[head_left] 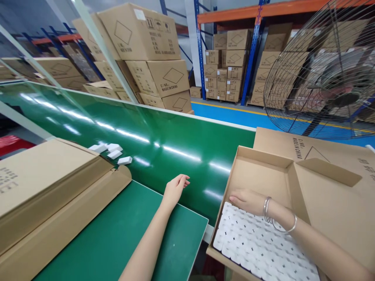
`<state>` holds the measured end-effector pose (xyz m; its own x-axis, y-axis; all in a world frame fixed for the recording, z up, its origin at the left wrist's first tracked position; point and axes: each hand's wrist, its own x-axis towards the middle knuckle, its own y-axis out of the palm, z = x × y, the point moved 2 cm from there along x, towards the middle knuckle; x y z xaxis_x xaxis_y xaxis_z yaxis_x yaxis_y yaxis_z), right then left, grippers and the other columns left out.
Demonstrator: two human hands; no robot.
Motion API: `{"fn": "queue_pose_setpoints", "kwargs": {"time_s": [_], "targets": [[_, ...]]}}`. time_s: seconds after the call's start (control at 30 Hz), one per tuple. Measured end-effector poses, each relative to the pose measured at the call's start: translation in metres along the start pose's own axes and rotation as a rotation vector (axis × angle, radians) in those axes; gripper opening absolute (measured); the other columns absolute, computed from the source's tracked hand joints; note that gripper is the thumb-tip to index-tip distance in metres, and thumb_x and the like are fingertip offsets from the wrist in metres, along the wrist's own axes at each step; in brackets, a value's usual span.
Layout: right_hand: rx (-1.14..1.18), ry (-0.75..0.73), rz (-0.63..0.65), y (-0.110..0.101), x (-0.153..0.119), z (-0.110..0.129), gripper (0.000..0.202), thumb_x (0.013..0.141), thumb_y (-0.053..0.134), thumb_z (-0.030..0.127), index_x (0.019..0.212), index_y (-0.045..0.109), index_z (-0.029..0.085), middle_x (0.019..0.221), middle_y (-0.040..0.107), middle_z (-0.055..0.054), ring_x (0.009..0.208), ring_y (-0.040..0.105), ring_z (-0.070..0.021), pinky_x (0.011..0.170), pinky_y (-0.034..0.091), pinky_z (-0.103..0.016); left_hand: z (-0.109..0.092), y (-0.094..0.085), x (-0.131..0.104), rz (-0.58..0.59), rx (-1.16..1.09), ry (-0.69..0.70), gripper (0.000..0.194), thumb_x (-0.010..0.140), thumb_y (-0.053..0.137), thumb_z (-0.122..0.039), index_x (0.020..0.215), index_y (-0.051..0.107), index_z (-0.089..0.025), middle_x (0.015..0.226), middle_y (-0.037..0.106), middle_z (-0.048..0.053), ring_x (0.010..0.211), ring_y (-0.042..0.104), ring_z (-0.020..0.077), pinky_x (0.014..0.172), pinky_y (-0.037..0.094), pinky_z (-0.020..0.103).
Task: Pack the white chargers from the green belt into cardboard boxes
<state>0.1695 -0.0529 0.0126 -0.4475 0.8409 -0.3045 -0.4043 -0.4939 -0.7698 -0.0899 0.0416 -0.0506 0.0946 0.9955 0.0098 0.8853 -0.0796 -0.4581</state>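
My left hand [175, 188] is over the near edge of the green conveyor belt [181, 136], its fingers curled in and no object showing in them. My right hand [249, 201] reaches into an open cardboard box [260, 171] at the right. It lies flat along the far side of the packed white pieces [249, 244], fingers stretched out and touching them; its palm is hidden. These pieces sit in tight rows in the near part of the box, with bare cardboard beyond. Several loose white blocks [115, 151] lie on the belt at the left.
A large cardboard carton [43, 175] takes up the left of the green side table [131, 238]. Behind the belt stand stacked cartons [152, 50] and shelving [231, 17]. A big wire-caged fan [336, 78] rises at the right, behind a cardboard flap [336, 195].
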Motion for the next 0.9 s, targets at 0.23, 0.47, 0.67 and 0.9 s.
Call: {"fn": "queue_pose_setpoints", "kwargs": {"time_s": [0.23,0.47,0.67,0.9], "targets": [[-0.054,-0.022,0.029,0.009,0.000,0.010,0.050,0.094,0.014,0.050,0.086,0.055,0.021,0.081,0.061,-0.007,0.075,0.056,-0.0219,0.066,0.037,-0.034,0.002,0.000,0.001,-0.005,-0.005,-0.009,0.037,0.080,0.038,-0.046,0.082,0.063,-0.018,0.073,0.066,0.004,0.071,0.062,0.0174,0.067,0.049,0.028],[-0.078,-0.025,-0.012,0.018,-0.002,0.005,0.051,0.094,0.013,0.052,0.085,0.052,0.021,0.075,0.060,-0.007,0.065,0.054,-0.0199,0.057,0.031,-0.031,-0.002,-0.002,0.000,-0.013,0.015,-0.027,0.037,0.080,0.038,-0.045,0.082,0.063,-0.018,0.074,0.066,0.004,0.072,0.062,0.0171,0.068,0.049,0.028],[-0.087,-0.059,-0.057,0.017,-0.004,0.006,0.049,0.095,0.015,0.049,0.074,0.050,0.021,0.066,0.056,-0.004,0.056,0.048,-0.0168,0.053,0.025,-0.030,-0.004,-0.002,-0.001,-0.002,0.026,-0.036,0.036,0.081,0.038,-0.044,0.082,0.063,-0.018,0.076,0.066,0.004,0.073,0.062,0.0170,0.069,0.049,0.027],[-0.090,0.008,0.009,0.015,-0.003,0.012,0.052,0.095,0.015,0.050,0.076,0.053,0.020,0.071,0.060,-0.007,0.062,0.053,-0.0187,0.055,0.028,-0.030,-0.001,-0.002,0.000,0.010,0.034,-0.039,0.034,0.081,0.038,-0.041,0.084,0.062,-0.019,0.077,0.066,0.003,0.074,0.062,0.0169,0.070,0.048,0.028]]}}
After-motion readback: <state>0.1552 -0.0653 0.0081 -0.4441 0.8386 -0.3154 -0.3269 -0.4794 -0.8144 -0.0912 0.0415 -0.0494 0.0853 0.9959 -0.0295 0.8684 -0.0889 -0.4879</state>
